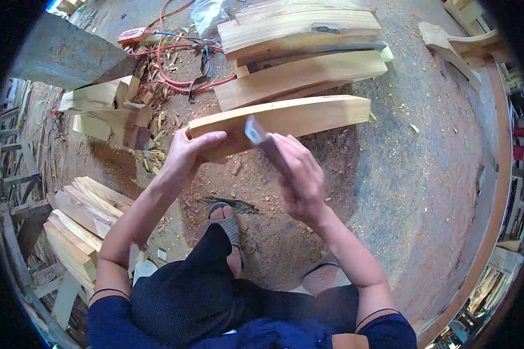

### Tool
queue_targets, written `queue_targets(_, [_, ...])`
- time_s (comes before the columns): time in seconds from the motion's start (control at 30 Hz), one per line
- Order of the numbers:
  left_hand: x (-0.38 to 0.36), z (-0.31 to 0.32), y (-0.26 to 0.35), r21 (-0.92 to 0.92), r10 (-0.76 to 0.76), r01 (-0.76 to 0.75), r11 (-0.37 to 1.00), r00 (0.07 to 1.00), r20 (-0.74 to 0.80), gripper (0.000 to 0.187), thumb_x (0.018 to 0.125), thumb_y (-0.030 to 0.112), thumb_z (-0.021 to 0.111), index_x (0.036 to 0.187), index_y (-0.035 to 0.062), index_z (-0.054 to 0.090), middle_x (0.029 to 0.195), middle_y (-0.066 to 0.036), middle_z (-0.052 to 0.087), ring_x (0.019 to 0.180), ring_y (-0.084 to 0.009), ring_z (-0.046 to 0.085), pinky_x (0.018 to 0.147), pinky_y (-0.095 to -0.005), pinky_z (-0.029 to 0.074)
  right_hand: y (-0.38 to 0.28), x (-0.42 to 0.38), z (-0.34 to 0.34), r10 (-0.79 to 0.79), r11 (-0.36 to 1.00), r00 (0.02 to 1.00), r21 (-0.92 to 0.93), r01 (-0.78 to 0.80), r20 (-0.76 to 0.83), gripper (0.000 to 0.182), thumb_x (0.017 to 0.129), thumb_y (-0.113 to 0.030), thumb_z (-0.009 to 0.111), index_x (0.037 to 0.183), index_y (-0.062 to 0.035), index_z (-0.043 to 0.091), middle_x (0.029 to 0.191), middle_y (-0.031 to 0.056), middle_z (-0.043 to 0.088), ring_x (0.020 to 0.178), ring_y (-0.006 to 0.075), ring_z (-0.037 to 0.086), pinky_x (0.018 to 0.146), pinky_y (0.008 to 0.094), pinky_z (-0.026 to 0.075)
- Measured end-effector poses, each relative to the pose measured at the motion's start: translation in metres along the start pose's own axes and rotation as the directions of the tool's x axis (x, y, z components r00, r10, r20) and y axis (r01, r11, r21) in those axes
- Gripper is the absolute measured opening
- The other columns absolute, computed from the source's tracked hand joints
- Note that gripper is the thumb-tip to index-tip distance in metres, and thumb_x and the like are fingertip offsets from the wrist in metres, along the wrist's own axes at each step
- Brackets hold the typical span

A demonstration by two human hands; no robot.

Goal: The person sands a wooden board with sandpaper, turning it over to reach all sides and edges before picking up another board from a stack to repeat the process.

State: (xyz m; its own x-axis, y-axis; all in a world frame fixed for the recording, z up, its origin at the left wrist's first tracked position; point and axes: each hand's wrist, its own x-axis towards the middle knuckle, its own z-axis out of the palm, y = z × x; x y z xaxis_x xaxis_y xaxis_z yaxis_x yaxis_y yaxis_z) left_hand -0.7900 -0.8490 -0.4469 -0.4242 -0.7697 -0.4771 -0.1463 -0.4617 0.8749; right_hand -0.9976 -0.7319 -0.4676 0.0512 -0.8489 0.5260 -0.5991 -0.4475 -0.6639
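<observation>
My left hand (193, 148) grips the left end of a long, slightly curved wooden board (308, 116), thumb on the near face and fingers behind it. The board stands on edge, its pale top edge bowed upward. My right hand (303, 177) is closed around a flat dark brown bar (273, 154) with a pale, shiny end. That end points up and left and overlaps the board's near face in this view. The bar's exact kind is unclear.
Stacked curved boards (300, 75) lie beyond the held one. A red cord (160, 58) loops among shavings at the upper left, near cut blocks (99, 96) and a concrete block (70, 52). More wood pieces (70, 241) lie left of my legs. A long brown rail (495, 192) runs along the right.
</observation>
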Motion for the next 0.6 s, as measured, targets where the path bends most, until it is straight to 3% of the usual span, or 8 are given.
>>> queue_targets(0.07, [-0.001,0.004,0.008,-0.144,-0.038,0.039,0.989,0.999,0.008,0.038,0.084,0.025,0.066,0.112,0.001,0.058,0.096,-0.008,0.065,0.079,-0.0162,0.065,0.063,-0.0289,0.057,0.002,-0.012,-0.005,0.037,0.988,0.982,0.153,-0.009,-0.184,0.036,0.091,-0.009,0.049,0.125,0.0031,0.049,0.125,0.0232,0.054,0.116,0.0363,0.054,0.1,0.0454,0.042])
queue_targets(0.13, [0.006,0.014,0.021,-0.278,-0.067,0.072,0.958,0.997,0.029,0.035,0.085,0.025,0.065,0.111,0.0032,0.059,0.097,-0.006,0.064,0.082,-0.0156,0.064,0.065,-0.0287,0.057,0.004,-0.012,-0.009,0.011,1.0,0.937,0.025,-0.003,-0.35,0.035,0.097,-0.013,0.043,0.127,0.0041,0.045,0.12,0.0236,0.057,0.108,0.0381,0.056,0.093,0.0467,0.043])
queue_targets(0.2, [0.015,0.033,0.029,-0.437,-0.117,0.094,0.894,0.993,-0.027,0.03,0.085,0.024,0.066,0.11,0.0083,0.06,0.103,-0.004,0.061,0.094,-0.0148,0.061,0.071,-0.029,0.058,0.021,-0.025,0.003,0.201,0.979,0.849,0.062,-0.196,-0.489,0.035,0.098,-0.016,0.041,0.126,0.0043,0.047,0.118,0.0236,0.057,0.107,0.0386,0.055,0.091,0.0463,0.042])
queue_targets(0.23, [0.026,0.038,0.028,-0.442,-0.116,0.09,0.893,0.993,-0.032,0.03,0.085,0.024,0.066,0.11,0.0083,0.06,0.103,-0.004,0.061,0.094,-0.0148,0.061,0.071,-0.029,0.058,0.021,-0.025,0.003,0.198,0.979,0.853,0.063,-0.192,-0.484,0.035,0.098,-0.016,0.041,0.126,0.0043,0.047,0.118,0.0236,0.057,0.107,0.0386,0.055,0.091,0.0463,0.042])
queue_targets(0.4, [0.095,0.021,0.014,-0.519,-0.18,0.182,0.835,0.982,0.054,0.028,0.087,0.019,0.065,0.112,0.0089,0.059,0.112,-0.005,0.057,0.104,-0.0173,0.057,0.083,-0.036,0.057,0.037,-0.01,0.0,0.59,0.795,0.638,0.218,-0.567,-0.495,0.041,0.099,-0.027,0.041,0.125,0.0034,0.051,0.122,0.0241,0.055,0.114,0.0353,0.051,0.097,0.0424,0.037])
queue_targets(0.47, [0.09,0.024,0.02,-0.486,-0.153,0.168,0.858,0.986,0.072,0.028,0.087,0.018,0.064,0.112,0.006,0.059,0.114,-0.007,0.058,0.106,-0.0186,0.056,0.089,-0.0388,0.054,0.047,-0.007,0.001,0.651,0.757,0.613,0.324,-0.568,-0.448,0.046,0.099,-0.03,0.042,0.128,0.0048,0.049,0.127,0.0224,0.052,0.118,0.0322,0.048,0.102,0.041,0.033])
queue_targets(0.53, [0.084,0.026,0.02,-0.566,-0.1,0.146,0.811,0.989,0.112,0.034,0.089,0.02,0.061,0.118,0.0042,0.054,0.117,-0.009,0.057,0.109,-0.0228,0.055,0.095,-0.0432,0.048,0.048,0.003,0.01,0.788,0.61,0.371,0.542,-0.579,-0.491,0.051,0.1,-0.033,0.042,0.131,0.0072,0.045,0.133,0.0192,0.049,0.123,0.0282,0.045,0.106,0.0389,0.031])
queue_targets(0.6, [0.068,0.025,0.029,-0.591,-0.112,0.113,0.799,0.993,0.04,0.038,0.089,0.02,0.06,0.122,0.0028,0.05,0.123,-0.011,0.052,0.118,-0.0235,0.048,0.101,-0.0456,0.04,0.05,0.011,0.012,0.792,0.61,0.409,0.57,-0.55,-0.454,0.055,0.1,-0.034,0.043,0.133,0.0092,0.041,0.139,0.0165,0.043,0.125,0.0251,0.042,0.108,0.0378,0.028])
